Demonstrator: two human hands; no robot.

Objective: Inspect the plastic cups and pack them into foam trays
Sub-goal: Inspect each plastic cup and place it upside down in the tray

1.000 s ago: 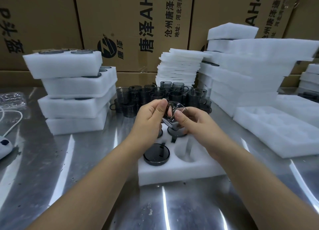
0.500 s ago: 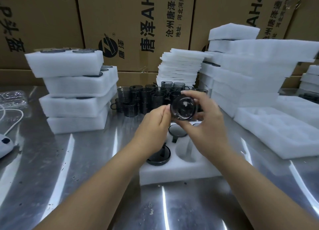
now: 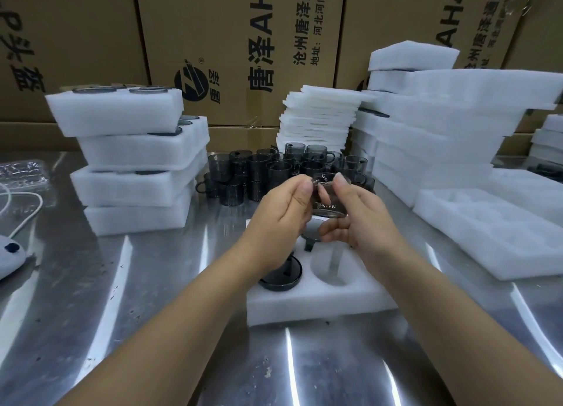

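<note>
Foam tray (image 3: 320, 305) centre on table (image 3: 152, 329), packed cup (image 3: 280, 276) in near-left pocket, likely another behind it under the held cup (image 3: 330, 201). Loose cups (image 3: 243, 174) behind tray, flanked by left stack (image 3: 134, 158) and right stack (image 3: 441, 143) of trays.

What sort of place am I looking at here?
Most likely a factory packing station: printed cardboard cartons line the back, stacks of white foam trays sit on a steel table, and a cluster of identical dark plastic cups waits.

Both bare forearms are extended forward from the lower corners, and the hands are held close together at the middle. A cup (image 3: 330, 206) is gripped at its rim by the thumb and curled fingers of the left hand (image 3: 281, 215). It is also cradled by the right hand (image 3: 359, 222), whose fingers are curled over and beneath it.
</note>
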